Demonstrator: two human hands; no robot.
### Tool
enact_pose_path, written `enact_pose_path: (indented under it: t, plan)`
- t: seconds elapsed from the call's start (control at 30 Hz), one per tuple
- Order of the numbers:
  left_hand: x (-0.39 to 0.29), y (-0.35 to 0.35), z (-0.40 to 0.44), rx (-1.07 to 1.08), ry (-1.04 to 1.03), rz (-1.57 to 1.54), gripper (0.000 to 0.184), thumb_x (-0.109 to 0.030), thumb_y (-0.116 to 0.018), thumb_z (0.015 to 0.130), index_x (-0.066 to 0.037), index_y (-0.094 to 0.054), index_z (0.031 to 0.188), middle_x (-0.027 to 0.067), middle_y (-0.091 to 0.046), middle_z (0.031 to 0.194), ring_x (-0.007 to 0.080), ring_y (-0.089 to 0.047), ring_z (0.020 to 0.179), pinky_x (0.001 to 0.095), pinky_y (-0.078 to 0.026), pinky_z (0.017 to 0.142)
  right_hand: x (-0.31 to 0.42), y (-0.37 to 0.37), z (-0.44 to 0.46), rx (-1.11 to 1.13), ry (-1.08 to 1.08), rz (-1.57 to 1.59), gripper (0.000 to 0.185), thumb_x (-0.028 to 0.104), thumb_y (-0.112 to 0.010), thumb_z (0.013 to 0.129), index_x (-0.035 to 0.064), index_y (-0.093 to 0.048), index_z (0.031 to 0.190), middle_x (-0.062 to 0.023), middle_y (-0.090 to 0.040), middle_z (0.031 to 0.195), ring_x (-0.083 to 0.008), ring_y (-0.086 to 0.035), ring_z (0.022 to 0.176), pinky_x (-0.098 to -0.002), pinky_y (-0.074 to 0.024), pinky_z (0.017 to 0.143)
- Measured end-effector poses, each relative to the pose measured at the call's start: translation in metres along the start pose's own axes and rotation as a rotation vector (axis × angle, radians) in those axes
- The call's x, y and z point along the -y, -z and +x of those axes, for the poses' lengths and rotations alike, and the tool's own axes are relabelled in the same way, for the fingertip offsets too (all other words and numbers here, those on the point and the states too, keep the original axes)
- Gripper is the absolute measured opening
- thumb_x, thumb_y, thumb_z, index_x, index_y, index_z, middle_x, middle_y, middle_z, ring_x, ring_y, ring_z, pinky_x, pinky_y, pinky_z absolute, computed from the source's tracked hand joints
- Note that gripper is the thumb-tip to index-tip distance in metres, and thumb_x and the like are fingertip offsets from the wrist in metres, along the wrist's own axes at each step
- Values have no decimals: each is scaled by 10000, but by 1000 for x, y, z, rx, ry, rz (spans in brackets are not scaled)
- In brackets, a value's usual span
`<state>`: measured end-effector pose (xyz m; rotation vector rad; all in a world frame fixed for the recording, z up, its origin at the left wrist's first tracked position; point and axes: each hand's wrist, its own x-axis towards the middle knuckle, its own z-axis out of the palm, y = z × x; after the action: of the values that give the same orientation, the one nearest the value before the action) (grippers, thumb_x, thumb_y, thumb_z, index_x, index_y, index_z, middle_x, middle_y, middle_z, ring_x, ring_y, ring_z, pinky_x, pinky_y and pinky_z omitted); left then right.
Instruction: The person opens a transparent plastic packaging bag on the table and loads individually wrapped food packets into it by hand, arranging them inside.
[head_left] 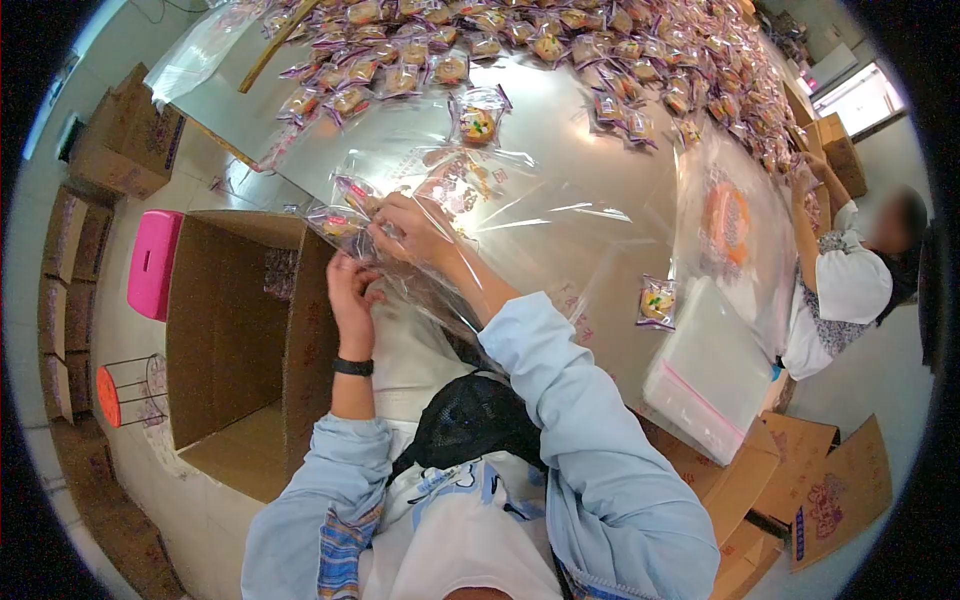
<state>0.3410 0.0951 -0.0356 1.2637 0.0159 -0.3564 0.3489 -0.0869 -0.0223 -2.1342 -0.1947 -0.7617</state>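
Gripping packets (340, 224) in clear bag (425, 290) near left edge of counter (560, 120) with closed right hand (412, 232); curling left hand (350, 288) alongside, grip unclear.

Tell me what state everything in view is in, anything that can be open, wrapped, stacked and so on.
Clear bag in the hands: open, over the right hand
Large cardboard box at left: open
Cardboard box at lower right: flaps spread
Stack of clear bags: lying flat
Packet beside the stack: wrapped
Many packets at the far side: wrapped, heaped loosely
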Motion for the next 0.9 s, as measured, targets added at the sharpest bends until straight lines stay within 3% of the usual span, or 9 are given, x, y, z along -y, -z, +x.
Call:
enact_pose_path:
  t: [0.17,0.2,0.33,0.43,0.53,0.7,0.83,0.87,0.9]
  plan:
    - [-35,-7,41,-39,-104,49,395,-347,-551,1052,-58,-535,1322,46,-629,1181,157,-629,1019,314,-559,789,7,8,4,69,-250,84,638,355,-867,717,64,-514,1162,-77,-573,828,-217,-574,709,-361,-475,645]
    - [-35,-4,49,-18,-94,31,384,-343,-550,1055,-58,-544,1312,46,-630,1181,156,-630,1032,326,-563,810,-2,1,7,69,-297,120,906,418,-916,659,40,-418,1314,-66,-538,813,-207,-545,694,-357,-466,650]
    - [-35,7,68,-61,-50,8,308,-323,-624,1019,-74,-591,1197,31,-646,1138,122,-627,995,311,-553,780,-8,-6,8,-10,-302,72,1313,499,-976,514,27,-276,1520,-102,-594,1010,-238,-579,756,-353,-499,728]
    - [-40,9,76,-101,-64,10,246,-283,-688,979,-104,-611,1128,1,-643,1078,101,-609,942,284,-520,745,-12,-10,19,-82,-316,-115,1303,517,-970,511,13,-281,1497,-198,-565,1227,-381,-611,1103,-420,-475,1017]
    - [-47,12,78,-96,-100,31,183,-231,-717,956,-114,-632,1069,-30,-631,992,75,-583,877,272,-496,740,13,19,36,151,-550,116,1271,543,-967,490,0,-317,1437,-280,-480,1379,-391,-539,1265,-435,-429,1094]
    - [-38,21,86,-7,-77,41,131,-207,-732,943,-116,-646,980,-48,-621,903,55,-569,863,256,-480,718,23,16,30,162,-465,131,1355,517,-975,475,-78,-259,1459,-289,-412,1464,-440,-530,1279,-433,-421,1108]
    - [-41,21,84,17,-78,62,164,-195,-716,953,-118,-625,1067,-25,-633,984,67,-575,886,273,-481,731,29,10,25,218,-365,-134,1047,566,-891,606,151,-456,1462,-226,-468,1420,-432,-599,1178,-474,-501,1002]
    - [-44,17,81,-31,-100,48,193,-200,-702,963,-122,-606,1110,-17,-630,1024,79,-580,907,284,-485,744,29,10,24,197,-350,-163,775,561,-802,739,238,-548,1397,-202,-494,1391,-407,-628,1121,-498,-526,941]
    - [-46,10,79,-80,-122,33,223,-206,-689,972,-125,-586,1153,-8,-626,1064,91,-584,928,296,-489,757,22,7,19,144,-279,-140,726,533,-789,772,201,-560,1375,-213,-508,1371,-411,-636,1097,-490,-534,918]
